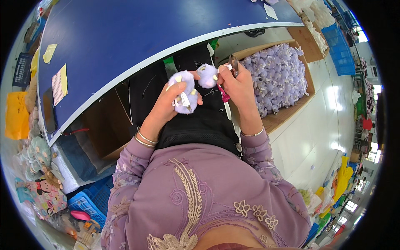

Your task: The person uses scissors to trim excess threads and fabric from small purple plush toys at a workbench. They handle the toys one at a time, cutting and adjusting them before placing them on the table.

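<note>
Over my lap, my left hand [171,96] is closed round a fluffy lilac plush toy [187,102] with cream-coloured nubs and a white label hanging off it. A second small lilac plush piece [206,76] sits between my two hands, against the left fingertips. My right hand [236,84] is closed on dark metal thread snips [233,62], whose blades point up past the fingers. Its thumb and forefinger also pinch a small white tag or ribbon beside the second piece. Magenta wrapping [223,94] shows below the right palm.
To the right stands a cardboard box [278,121] heaped with lilac plush pieces [273,75]. A blue table [166,27] with a pale edge spans the front; a phone [48,110] lies at its left end. Blue baskets [89,202] and stuffed toys crowd the lower left.
</note>
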Motion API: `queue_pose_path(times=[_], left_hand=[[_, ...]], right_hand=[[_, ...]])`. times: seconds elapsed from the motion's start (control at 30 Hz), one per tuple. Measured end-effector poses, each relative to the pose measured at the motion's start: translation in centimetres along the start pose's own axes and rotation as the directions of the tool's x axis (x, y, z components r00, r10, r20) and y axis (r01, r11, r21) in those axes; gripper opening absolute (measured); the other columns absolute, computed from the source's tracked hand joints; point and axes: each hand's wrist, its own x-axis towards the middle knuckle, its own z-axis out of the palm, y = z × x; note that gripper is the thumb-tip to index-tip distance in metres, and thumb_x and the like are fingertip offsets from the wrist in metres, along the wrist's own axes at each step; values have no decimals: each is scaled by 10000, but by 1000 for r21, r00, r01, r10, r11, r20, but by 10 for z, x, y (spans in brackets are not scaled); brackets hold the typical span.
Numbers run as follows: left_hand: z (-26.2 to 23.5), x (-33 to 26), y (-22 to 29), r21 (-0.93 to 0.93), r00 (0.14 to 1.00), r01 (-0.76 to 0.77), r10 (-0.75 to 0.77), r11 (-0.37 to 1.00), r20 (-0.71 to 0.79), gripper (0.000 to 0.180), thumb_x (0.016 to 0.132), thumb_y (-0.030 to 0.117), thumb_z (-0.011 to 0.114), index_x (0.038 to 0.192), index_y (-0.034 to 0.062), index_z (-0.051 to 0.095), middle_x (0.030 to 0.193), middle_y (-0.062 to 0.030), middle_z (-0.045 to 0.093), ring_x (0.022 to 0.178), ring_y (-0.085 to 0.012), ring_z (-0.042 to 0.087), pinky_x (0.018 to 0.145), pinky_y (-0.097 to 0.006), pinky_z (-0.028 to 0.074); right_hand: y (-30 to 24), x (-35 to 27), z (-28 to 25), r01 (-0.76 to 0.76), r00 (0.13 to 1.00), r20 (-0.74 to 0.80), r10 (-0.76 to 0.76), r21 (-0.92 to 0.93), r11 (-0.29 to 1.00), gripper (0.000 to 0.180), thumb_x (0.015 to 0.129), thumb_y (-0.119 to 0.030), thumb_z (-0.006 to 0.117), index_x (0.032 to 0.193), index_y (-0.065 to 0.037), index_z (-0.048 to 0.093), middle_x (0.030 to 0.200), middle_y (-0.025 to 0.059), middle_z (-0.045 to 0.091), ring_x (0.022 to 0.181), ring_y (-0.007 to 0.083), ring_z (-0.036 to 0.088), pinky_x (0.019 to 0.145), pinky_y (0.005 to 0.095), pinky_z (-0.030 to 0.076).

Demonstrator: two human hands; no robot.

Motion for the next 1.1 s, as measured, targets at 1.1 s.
queue_pose_path(times=[1.1], left_hand=[[17,2,5,263,995,-85,68,961,76,282,821,122,702,1070,17,620,1092,-64,584,1066,-168,586,898,-317,464]], right_hand=[[16,-20,5,0,995,90,-36,373,928,158,970,-143,553,882,-13,565,589,-6,504,455,37,401,418,199,325]])
